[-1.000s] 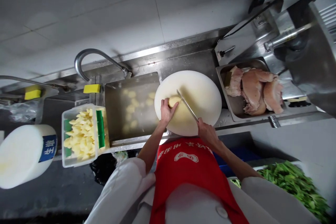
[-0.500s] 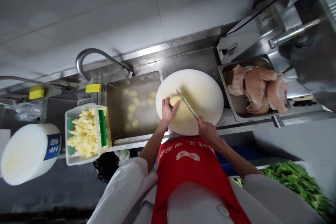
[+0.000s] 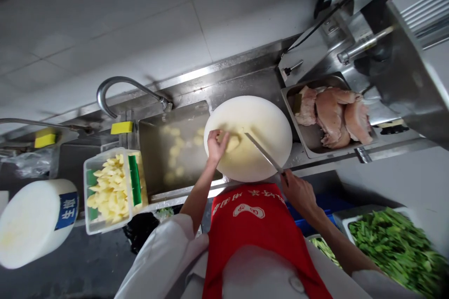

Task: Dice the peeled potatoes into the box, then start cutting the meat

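In the head view, the left hand [image 3: 216,145] is bent round a pale yellow peeled potato [image 3: 232,142], and the thumb and fingers hide part of it. The potato is on the round white chopping board [image 3: 268,119], left of the middle. The right hand [image 3: 300,191] grips the handle of a long, thin, silver metal knife [image 3: 263,152].

I think the potato could roll or slip, because it looks wet and round. Then the blade could slide off it and nick the left thumb, as the thumb is on the side facing the knife. If the board is wet underneath, it could skid too.

The board's left edge is right beside the grey metal sink [image 3: 150,126] of cloudy water, so a bit pushed that way could plop in. On the right, the grey metal tray [image 3: 301,145] of raw pink meat [image 3: 329,117] is near the board. The right hand is just past the board's near edge. There is open room on the board's far side and right side.
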Available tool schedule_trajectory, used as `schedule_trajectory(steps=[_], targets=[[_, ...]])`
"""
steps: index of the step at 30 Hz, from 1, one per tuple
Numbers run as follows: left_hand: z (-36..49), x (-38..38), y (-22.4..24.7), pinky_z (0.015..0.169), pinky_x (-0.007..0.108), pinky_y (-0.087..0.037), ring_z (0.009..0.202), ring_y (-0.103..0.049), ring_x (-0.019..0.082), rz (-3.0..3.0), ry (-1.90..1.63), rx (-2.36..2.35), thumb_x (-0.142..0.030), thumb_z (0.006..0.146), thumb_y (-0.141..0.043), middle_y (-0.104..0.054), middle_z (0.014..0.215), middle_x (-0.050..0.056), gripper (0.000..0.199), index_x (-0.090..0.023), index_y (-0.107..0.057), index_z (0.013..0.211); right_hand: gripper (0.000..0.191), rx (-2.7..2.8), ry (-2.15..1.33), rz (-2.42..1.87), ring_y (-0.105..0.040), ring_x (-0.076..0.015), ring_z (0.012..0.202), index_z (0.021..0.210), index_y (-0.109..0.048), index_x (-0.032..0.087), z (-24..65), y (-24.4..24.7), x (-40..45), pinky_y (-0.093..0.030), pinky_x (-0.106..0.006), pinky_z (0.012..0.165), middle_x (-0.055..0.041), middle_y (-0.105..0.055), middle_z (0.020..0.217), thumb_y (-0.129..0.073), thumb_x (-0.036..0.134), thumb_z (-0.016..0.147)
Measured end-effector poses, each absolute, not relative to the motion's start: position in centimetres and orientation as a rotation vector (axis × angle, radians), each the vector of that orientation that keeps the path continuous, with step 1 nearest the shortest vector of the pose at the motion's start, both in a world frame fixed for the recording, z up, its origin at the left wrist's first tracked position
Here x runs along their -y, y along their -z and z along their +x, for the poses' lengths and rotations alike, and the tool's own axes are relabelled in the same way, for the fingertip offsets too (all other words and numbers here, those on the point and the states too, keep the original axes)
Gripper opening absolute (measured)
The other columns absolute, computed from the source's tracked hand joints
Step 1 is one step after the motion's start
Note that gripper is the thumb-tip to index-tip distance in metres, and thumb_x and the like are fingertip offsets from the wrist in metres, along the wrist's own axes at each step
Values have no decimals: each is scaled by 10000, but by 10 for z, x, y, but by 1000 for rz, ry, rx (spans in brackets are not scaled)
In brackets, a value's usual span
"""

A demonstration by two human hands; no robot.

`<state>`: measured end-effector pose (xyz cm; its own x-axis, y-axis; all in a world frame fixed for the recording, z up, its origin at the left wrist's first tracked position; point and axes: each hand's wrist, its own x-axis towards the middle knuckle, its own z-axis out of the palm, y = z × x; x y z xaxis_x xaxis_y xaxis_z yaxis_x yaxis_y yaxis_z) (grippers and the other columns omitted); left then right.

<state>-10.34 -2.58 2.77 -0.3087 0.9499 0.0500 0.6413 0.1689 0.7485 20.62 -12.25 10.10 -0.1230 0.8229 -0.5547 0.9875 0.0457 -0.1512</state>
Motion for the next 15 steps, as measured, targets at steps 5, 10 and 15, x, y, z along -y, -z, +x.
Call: schedule_trajectory(steps=[5, 10, 15], targets=[[-59, -45, -29, 862, 362, -511, 908, -645, 240, 1619, -364, -1819, -125, 766, -723, -664, 1050, 142, 214, -130, -669, 973, 268, -1949, 805, 2008, -618, -167, 644, 1024, -581, 169, 227, -87, 128, -198, -283, 588, -77, -698, 764, -365, 328, 1048], [-51, -48, -39, 785, 284, -507, 779, -619, 168, 1502, -455, -1814, 14, 722, -630, -676, 855, 60, 185, -133, -689, 817, 305, -1989, 903, 2071, -568, -165, 645, 937, -599, 169, 219, -76, 117, -250, -268, 602, -89, -688, 792, -356, 334, 1017], [-122, 86, -43, 664, 239, -500, 684, -589, 113, 916, -1158, -2106, -190, 855, -621, -680, 892, 45, 156, -173, -689, 995, 360, -2182, 906, 1920, -582, -223, 693, 883, -630, 177, 207, -67, 98, -351, -291, 629, -130, -683, 808, -379, 424, 960]])
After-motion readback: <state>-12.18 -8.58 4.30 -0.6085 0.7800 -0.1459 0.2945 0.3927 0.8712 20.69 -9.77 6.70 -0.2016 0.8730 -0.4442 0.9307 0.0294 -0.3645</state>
